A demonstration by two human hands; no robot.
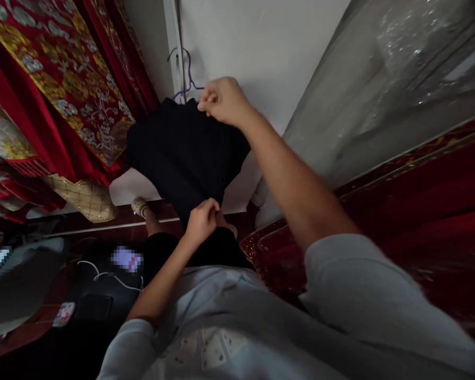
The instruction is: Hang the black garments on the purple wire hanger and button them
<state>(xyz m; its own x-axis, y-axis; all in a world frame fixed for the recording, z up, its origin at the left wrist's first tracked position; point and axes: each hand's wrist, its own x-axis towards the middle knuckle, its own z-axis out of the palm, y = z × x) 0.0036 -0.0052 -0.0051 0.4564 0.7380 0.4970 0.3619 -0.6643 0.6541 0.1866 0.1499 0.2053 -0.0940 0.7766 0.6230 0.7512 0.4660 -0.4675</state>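
A black shirt (pixel 186 145) hangs spread out in front of me, its neckline towards the wall. A thin purple hanger (pixel 190 74) shows above the neckline; the rest of it is hidden by the cloth and my hand. My right hand (pixel 224 100) is closed in a pinch at the neckline, beside the hanger's arm. Lower down, my left hand (pixel 203 219) is closed on the shirt's lower part, which is drawn together towards my body. I cannot tell whether the hanger's hook rests on anything.
Red and gold embroidered cloths (pixel 83 79) hang at left. A plastic-covered garment (pixel 364 95) and dark red cloth (pixel 419 232) fill the right. Below left, a phone (pixel 126 258) and a white cable (pixel 97 269) lie on a dark seat, beside a grey chair (pixel 27 279).
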